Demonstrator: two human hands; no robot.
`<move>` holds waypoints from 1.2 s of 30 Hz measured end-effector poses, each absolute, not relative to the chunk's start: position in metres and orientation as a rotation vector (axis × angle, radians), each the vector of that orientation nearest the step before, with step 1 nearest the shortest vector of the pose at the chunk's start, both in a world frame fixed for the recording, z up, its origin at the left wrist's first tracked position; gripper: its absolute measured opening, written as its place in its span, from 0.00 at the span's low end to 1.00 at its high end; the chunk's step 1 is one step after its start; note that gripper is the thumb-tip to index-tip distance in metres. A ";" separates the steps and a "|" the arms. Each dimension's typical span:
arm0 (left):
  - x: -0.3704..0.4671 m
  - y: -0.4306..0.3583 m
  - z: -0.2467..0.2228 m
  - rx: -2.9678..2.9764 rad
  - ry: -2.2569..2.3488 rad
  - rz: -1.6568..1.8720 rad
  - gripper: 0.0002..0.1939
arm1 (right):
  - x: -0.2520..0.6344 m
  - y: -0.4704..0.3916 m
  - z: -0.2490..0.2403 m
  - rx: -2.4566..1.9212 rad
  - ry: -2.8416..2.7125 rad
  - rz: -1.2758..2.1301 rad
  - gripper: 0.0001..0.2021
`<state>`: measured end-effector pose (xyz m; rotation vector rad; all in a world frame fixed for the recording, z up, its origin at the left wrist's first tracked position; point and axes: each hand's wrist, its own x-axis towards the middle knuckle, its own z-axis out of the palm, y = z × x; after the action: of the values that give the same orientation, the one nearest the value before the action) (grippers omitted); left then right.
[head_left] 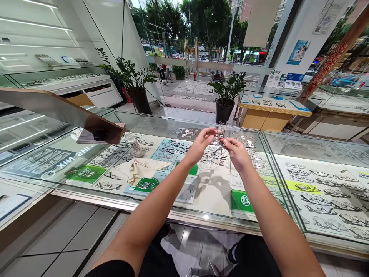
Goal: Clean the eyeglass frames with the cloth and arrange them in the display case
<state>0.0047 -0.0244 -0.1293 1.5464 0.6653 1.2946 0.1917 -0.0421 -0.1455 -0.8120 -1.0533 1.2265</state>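
We are holding one pair of glasses (223, 129) up above the glass counter (211, 194). Our right hand (236, 152) is pinching it, thumb against fingertips. Our left hand (202, 143) is reaching slightly parted fingers to the frame; whether they are gripping, we cannot tell. Leftward, one bottle (134, 144) and one cloth (122, 171) are resting. Beyond, we are counting two potted plants (226, 93).

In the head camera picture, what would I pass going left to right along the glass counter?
Flat green card, crumpled cream cloth, bare left hand, thin-armed held eyeglasses, bare right hand, bright yellow flat strip.
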 end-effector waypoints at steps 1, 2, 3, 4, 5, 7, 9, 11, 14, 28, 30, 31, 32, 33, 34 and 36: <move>0.006 -0.026 -0.130 1.589 0.771 1.353 0.26 | 0.191 -0.041 -0.147 -0.819 -1.060 1.191 0.14; 0.007 -0.028 -0.130 1.634 0.875 1.390 0.22 | 0.191 -0.040 -0.149 -0.825 -1.069 1.152 0.13; 0.008 -0.030 -0.131 1.676 0.953 1.395 0.19 | 0.191 -0.040 -0.150 -0.833 -1.082 1.108 0.12; 0.009 -0.031 -0.131 1.706 0.992 1.372 0.18 | 0.190 -0.040 -0.151 -0.851 -1.105 1.055 0.11; 0.009 -0.032 -0.133 1.719 0.996 1.331 0.18 | 0.188 -0.041 -0.151 -0.880 -1.136 0.985 0.10; 0.011 -0.033 -0.135 1.700 0.962 1.253 0.20 | 0.185 -0.045 -0.152 -0.958 -1.220 0.806 0.09; 0.011 -0.032 -0.137 1.653 0.956 1.227 0.22 | 0.181 -0.050 -0.152 -1.022 -1.309 0.622 0.08; 0.011 -0.031 -0.139 1.607 0.961 1.215 0.24 | 0.178 -0.054 -0.152 -1.053 -1.386 0.499 0.07; 0.009 -0.028 -0.139 1.551 0.963 1.222 0.24 | 0.173 -0.060 -0.152 -1.081 -1.487 0.414 0.09; -0.025 0.002 -0.092 2.111 1.363 1.125 0.10 | 0.189 -0.051 -0.159 -1.206 -1.526 0.404 0.13; -0.043 0.016 -0.070 2.305 1.455 0.899 0.09 | 0.193 -0.045 -0.164 -1.233 -1.644 0.416 0.14; -0.053 0.023 -0.060 2.391 1.470 0.756 0.07 | 0.194 -0.042 -0.166 -1.231 -1.703 0.414 0.14; -0.062 0.030 -0.052 2.464 1.476 0.615 0.06 | 0.195 -0.040 -0.167 -1.226 -1.751 0.412 0.15; -0.071 0.038 -0.047 2.518 1.482 0.488 0.05 | 0.195 -0.039 -0.168 -1.222 -1.784 0.413 0.16; -0.079 0.045 -0.044 2.549 1.504 0.378 0.03 | 0.195 -0.037 -0.168 -1.220 -1.803 0.422 0.18; -0.094 0.058 -0.045 2.564 1.588 0.213 0.02 | 0.194 -0.035 -0.167 -1.214 -1.789 0.496 0.24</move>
<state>-0.0943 0.0581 -0.0446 2.5641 1.5879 0.2132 0.1942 -0.0355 -0.1672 -1.2145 -1.7893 0.4957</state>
